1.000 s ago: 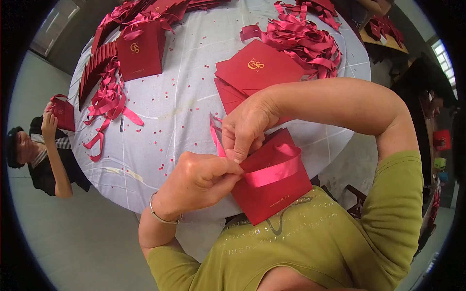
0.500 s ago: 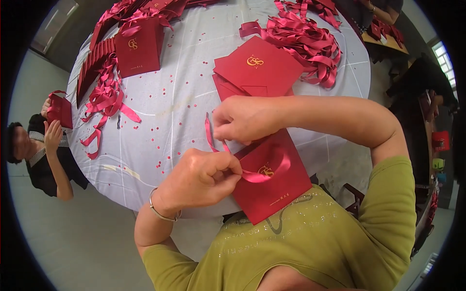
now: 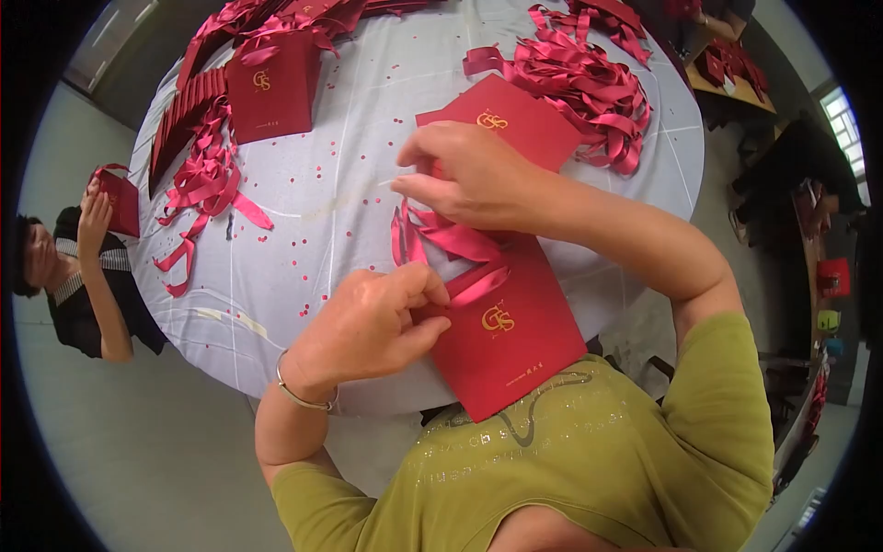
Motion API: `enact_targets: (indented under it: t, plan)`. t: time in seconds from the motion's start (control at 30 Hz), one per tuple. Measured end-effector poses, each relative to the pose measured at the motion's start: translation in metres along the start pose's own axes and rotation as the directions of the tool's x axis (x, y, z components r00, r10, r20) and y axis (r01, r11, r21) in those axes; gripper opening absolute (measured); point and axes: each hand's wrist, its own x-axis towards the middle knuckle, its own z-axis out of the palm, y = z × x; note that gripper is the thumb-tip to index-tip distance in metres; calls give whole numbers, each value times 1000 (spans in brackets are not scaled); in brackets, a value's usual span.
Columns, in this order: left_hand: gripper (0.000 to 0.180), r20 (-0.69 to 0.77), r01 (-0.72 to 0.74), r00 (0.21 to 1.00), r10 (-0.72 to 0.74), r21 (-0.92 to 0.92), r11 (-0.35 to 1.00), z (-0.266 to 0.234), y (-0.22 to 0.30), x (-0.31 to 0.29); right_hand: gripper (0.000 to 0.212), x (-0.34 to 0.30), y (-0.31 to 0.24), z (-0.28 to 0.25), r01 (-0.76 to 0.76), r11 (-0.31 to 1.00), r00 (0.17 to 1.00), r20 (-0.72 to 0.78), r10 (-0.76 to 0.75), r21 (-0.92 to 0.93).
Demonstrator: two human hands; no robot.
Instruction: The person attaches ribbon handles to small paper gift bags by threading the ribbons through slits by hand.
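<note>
A red paper bag with a gold emblem lies flat before me, its lower end at the table edge against my shirt. My left hand, wearing a bangle, is curled at the bag's upper left, its fingers on the pink ribbon that loops over the front. My right hand hovers above the bag's top with thumb and forefinger apart and nothing seen between them. Under that hand another loose pink ribbon trails near the bag's opening.
More flat red bags lie just beyond my right hand, beside a heap of pink ribbons. At the left stand rows of red bags with ribbons hanging. Red dots litter the white tablecloth. A person at the left holds a red bag.
My right hand has lifted away from the ribbon, up and toward the far bags, and its fingers have spread. The front ribbon loop has shifted upward on the bag. My left hand stays nearly in place.
</note>
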Motion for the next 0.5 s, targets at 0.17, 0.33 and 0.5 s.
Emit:
enact_targets:
  t: [0.17,0.33,0.5]
  plan:
    - [13,-146,9,989,-13,-26,1000,-12,-5,-1,15,-44,-13,-39,-31,994,999,36,35,-101]
    - [23,-313,184,942,-118,190,964,-29,-27,-4,25,-83,-23,-59,-156,962,986,24,166,-223]
    - [47,60,416,902,-429,154,896,-28,-27,6,30,-106,-9,-50,-587,809,792,228,566,31]
